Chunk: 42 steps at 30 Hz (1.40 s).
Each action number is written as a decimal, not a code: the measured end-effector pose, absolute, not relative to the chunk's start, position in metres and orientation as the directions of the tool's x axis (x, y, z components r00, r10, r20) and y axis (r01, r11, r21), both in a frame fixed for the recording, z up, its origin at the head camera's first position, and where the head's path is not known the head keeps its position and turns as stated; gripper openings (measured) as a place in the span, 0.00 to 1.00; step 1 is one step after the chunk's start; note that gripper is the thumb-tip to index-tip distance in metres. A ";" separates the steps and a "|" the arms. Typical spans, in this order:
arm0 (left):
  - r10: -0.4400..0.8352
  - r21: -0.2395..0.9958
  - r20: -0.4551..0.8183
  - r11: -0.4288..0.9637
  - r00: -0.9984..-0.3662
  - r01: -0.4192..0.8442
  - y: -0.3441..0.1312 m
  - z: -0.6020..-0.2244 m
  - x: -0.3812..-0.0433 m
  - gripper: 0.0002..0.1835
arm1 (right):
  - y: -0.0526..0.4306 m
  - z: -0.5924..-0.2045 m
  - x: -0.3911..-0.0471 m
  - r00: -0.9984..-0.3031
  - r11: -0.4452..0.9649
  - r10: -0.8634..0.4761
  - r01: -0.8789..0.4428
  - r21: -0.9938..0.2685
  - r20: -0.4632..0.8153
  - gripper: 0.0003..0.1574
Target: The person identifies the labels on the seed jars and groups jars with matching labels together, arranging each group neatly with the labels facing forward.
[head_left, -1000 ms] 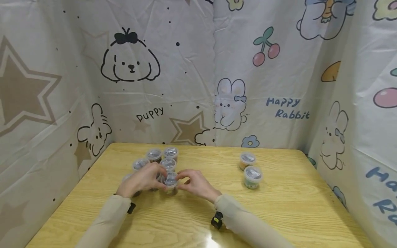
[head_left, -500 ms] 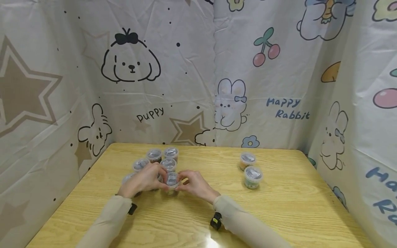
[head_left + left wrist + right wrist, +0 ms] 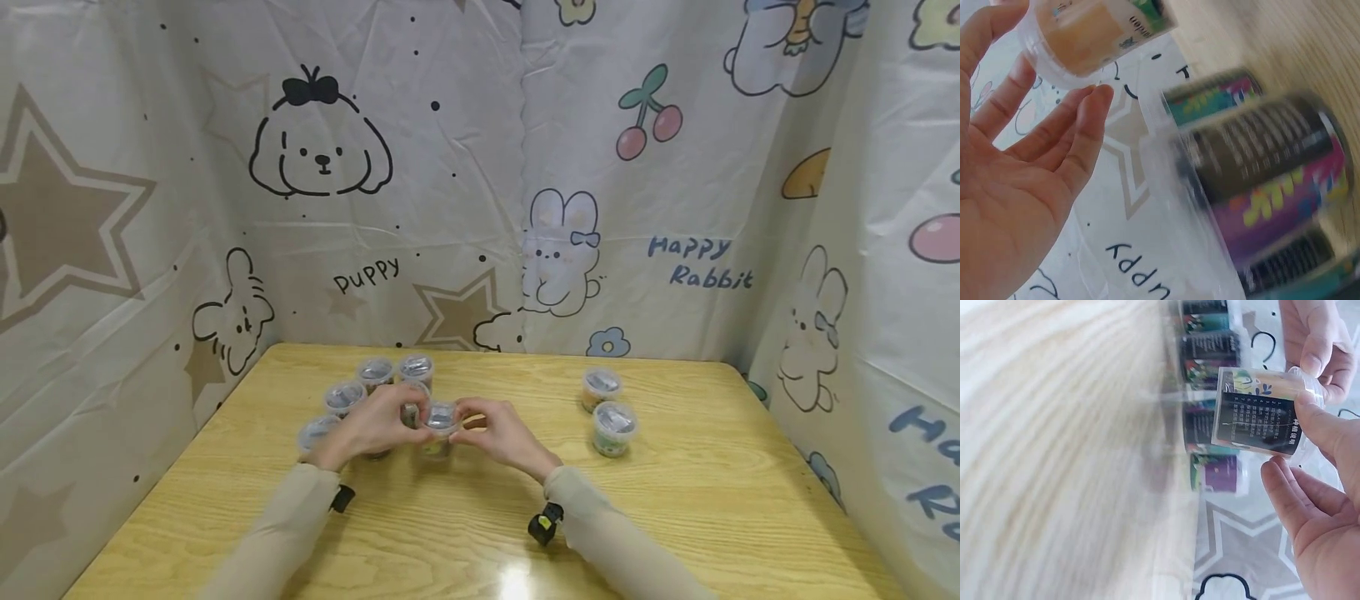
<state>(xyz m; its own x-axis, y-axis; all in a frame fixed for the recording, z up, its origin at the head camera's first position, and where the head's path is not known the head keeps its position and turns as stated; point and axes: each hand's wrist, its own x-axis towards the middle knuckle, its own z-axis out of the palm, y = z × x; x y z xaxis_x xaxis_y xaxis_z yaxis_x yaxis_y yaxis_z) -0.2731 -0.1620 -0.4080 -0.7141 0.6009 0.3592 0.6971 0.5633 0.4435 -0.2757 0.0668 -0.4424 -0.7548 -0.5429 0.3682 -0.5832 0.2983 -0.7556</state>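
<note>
A small clear plastic cup point(image 3: 437, 448) with a domed lid and a printed wrap label is pinched near its rim between both hands. My left hand point(image 3: 378, 423) grips its left side, and my right hand point(image 3: 504, 432) holds the right side with thumb and index finger. In the right wrist view the cup point(image 3: 1260, 415) shows a black panel of text and hangs level with the row behind it. The left wrist view catches a pale tan part of the same cup point(image 3: 1085, 37) at the fingertips, beside a larger, blurred purple-labelled cup point(image 3: 1272, 175).
Several similar lidded cups point(image 3: 345, 398) stand clustered behind and left of my left hand, partly hidden by it. Two more, an orange-toned cup point(image 3: 602, 390) and a green-toned cup point(image 3: 615, 429), stand on the right of the wooden table point(image 3: 675, 517). Printed cloth point(image 3: 465, 167) encloses the table.
Both hands have moved right and slightly away from me, carrying the pinched cup out of the left cluster. The right hand's fingers have closed on the cup's rim. The other cups stayed put.
</note>
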 end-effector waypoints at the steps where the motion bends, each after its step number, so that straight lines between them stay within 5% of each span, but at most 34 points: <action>1: 0.601 0.466 0.361 0.546 -0.713 0.697 -0.160 -0.408 -0.273 0.13 | 0.069 -0.441 -0.275 -0.755 0.287 -0.542 -0.580 -0.762 0.370 0.09; 11: 0.558 0.667 0.394 0.374 -0.731 0.645 -0.135 -0.414 -0.282 0.13 | 0.092 -0.408 -0.260 -0.775 0.250 -0.512 -0.547 -0.799 0.370 0.11; 34: 0.470 0.800 0.378 0.269 -0.798 0.537 -0.103 -0.422 -0.294 0.16 | 0.127 -0.434 -0.290 -0.812 0.193 -0.466 -0.482 -0.854 0.353 0.12; 42: 0.384 0.817 0.415 0.240 -0.825 0.524 -0.091 -0.415 -0.288 0.16 | 0.127 -0.410 -0.275 -0.815 0.143 -0.456 -0.464 -0.874 0.358 0.16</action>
<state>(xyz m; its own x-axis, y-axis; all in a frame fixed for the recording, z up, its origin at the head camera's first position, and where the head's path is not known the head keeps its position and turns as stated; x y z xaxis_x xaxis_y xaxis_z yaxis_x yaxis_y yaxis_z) -0.2882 -0.0915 -0.4149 -0.8247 0.3841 0.4152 0.5235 0.2405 0.8174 -0.2748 0.1272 -0.4101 -0.8148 -0.4561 0.3580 -0.4643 0.1435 -0.8740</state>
